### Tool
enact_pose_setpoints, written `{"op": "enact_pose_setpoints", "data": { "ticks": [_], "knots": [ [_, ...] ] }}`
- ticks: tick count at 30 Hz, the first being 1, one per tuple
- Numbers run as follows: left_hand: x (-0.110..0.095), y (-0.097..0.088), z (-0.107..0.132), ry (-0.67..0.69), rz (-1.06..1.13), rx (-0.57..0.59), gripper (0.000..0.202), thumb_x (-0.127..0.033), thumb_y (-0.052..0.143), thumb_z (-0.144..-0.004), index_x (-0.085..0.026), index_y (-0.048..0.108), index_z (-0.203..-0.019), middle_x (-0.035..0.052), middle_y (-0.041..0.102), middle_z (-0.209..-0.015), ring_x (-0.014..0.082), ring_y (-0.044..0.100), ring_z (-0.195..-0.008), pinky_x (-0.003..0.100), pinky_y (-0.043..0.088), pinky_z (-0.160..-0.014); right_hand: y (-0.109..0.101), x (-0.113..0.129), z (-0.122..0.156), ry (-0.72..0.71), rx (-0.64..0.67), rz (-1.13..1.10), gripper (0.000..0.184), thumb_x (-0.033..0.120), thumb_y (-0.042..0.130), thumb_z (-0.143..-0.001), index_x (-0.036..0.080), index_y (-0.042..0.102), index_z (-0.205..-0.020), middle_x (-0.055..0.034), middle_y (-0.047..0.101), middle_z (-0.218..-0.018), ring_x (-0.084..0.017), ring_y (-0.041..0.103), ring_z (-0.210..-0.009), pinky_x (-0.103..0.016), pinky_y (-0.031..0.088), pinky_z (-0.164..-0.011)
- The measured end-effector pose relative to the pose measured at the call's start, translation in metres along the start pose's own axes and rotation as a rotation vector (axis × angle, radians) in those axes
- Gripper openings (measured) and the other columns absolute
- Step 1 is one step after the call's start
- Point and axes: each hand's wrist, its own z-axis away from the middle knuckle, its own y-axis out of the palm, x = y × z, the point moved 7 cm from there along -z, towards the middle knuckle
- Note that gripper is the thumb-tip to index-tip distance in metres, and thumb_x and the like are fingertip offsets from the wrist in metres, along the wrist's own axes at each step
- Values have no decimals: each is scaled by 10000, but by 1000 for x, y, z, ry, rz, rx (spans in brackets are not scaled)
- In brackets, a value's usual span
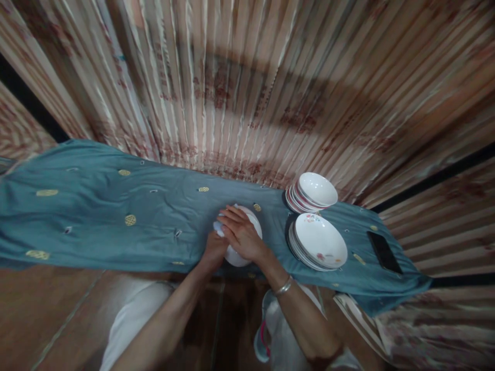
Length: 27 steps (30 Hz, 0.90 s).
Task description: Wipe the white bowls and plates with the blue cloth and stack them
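Note:
A white plate (254, 224) rests on the cloth-covered table just in front of me, partly hidden under my hands. My right hand (242, 234) lies across it, with its fingers bent over a crumpled white cloth (218, 229). At the plate's left edge is my left hand (217, 246), closed on the rim; most of its fingers are hidden behind the cloth and my right hand. A silver bracelet (284, 286) circles my right wrist. To the right of my hands stands a stack of white plates with floral decoration (320, 241).
Behind the plate stack is a stack of white bowls (317, 189). A black phone (384, 251) lies near the right end of the blue-green tablecloth (162, 216). A pleated curtain (240, 103) hangs along the far edge, with dark bars (436, 178) at both sides.

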Motion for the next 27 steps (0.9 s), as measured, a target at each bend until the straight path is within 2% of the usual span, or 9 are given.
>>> {"op": "enact_pose_setpoints", "data": {
  "ticks": [4, 7, 10, 14, 18, 23, 27],
  "knots": [
    [-5, 2, 1, 30, -98, 3, 181, -120, 765, -563, -157, 589, -540, -16, 591, -545, 113, 512, -546, 235, 417, -528, 0, 13, -19, -64, 132, 127, 259, 232, 489, -997, 177, 732, -1065, -86, 716, -1214, -219, 567, -1246, -404, 386, -1124],
    [-9, 5, 1, 33, -106, 11, 253, -166, 828, -456, -150, 598, -558, -43, 571, -536, 97, 481, -532, 233, 405, -529, -3, 5, -33, -42, 170, 156, 236, 199, 515, -984, 177, 740, -916, -67, 750, -1048, -191, 633, -1049, -331, 440, -1008],
    [-9, 8, 1, 8, -84, 16, 321, -244, 857, -430, -137, 657, -658, -27, 618, -588, 114, 517, -557, 248, 426, -549, -5, -8, -43, 15, 169, 155, 244, 185, 527, -975, 173, 727, -836, -47, 746, -901, -164, 637, -888, -282, 443, -925],
    [-4, 9, 1, -54, -61, -10, 348, -258, 850, -413, -129, 689, -693, -8, 656, -605, 131, 558, -562, 258, 451, -560, -2, -32, -49, 170, 190, 156, 279, 182, 530, -955, 171, 706, -740, -26, 709, -778, -146, 589, -748, -256, 423, -785],
    [0, 8, 0, -88, -79, -25, 333, -234, 833, -445, -121, 722, -738, 11, 691, -627, 149, 598, -561, 267, 477, -562, -1, -64, -47, 374, 167, 80, 324, 249, 508, -940, 172, 678, -676, -11, 647, -703, -139, 533, -680, -251, 359, -646],
    [2, 9, -1, -84, -100, -19, 289, -211, 833, -497, -118, 732, -752, 30, 708, -638, 168, 625, -566, 268, 485, -547, 1, -103, -37, 539, 70, -127, 378, 326, 491, -886, 196, 532, -533, 42, 472, -544, -113, 423, -555, -250, 282, -536],
    [-1, 11, 2, -64, -122, -8, 258, -197, 822, -522, -122, 736, -754, 36, 720, -657, 176, 641, -593, 269, 497, -561, -5, -132, -19, 656, -55, -291, 408, 447, 545, -825, 218, 475, -494, 49, 430, -501, -119, 398, -542, -246, 320, -525]
  ]
}}
